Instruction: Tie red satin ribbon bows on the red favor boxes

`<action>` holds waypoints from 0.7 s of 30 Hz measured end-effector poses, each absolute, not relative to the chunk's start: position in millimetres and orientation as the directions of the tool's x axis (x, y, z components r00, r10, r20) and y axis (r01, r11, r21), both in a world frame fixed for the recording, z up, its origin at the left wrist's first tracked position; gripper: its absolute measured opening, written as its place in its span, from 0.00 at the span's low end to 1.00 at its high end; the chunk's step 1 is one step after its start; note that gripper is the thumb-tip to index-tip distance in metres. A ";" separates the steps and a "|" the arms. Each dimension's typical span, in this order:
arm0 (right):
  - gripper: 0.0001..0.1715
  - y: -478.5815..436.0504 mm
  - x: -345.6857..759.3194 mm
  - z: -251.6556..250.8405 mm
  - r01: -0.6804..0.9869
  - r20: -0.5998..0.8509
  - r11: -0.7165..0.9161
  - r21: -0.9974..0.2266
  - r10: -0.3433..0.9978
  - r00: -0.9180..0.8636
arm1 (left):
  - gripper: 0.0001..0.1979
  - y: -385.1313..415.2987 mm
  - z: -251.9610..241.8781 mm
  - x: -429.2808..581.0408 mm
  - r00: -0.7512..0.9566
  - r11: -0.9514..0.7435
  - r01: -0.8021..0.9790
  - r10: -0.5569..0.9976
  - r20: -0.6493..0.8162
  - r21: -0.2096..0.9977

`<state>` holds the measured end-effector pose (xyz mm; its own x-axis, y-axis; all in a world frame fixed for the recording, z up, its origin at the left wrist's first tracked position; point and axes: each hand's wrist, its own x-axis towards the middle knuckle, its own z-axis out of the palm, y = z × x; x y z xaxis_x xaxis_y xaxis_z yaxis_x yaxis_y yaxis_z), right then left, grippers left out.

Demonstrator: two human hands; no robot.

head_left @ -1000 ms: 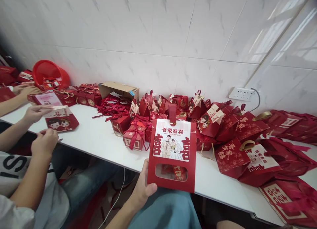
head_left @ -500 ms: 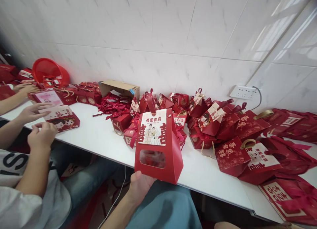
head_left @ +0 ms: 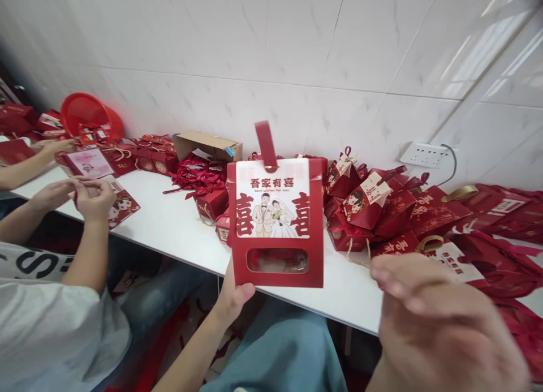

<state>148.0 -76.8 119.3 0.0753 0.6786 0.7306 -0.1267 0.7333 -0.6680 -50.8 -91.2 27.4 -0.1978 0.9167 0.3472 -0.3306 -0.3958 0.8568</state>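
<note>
A red wedding favour box stands upright in my left hand, held by its lower left corner with the thumb in front. A white card with a printed bride and groom covers its upper front, above a clear oblong window. A red ribbon loop sticks up from its top. My right hand is raised at the lower right, apart from the box and smeared by motion. Its fingers look bent, but I cannot tell whether they hold anything.
On the white table are heaped red gift boxes, a cardboard carton with dark red ribbons, and a red bucket. A power strip hangs on the wall. At left, a co-worker's hands work near another box.
My left hand has turned the box so its front faces me squarely, and it looks larger. My right hand has come up into view at the lower right.
</note>
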 end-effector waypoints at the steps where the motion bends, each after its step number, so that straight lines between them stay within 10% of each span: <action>1: 0.13 -71.6 143.0 119.5 -0.132 0.777 0.783 -0.608 0.621 0.108 | 0.32 -88.3 29.2 -54.3 -0.209 -0.458 -0.274 0.886 0.413 0.846; 21: 0.10 -57.2 131.8 82.8 -0.076 0.769 0.767 -0.638 0.639 -0.001 | 0.36 -55.5 40.0 -73.7 -0.318 -0.662 -0.114 0.731 0.604 0.741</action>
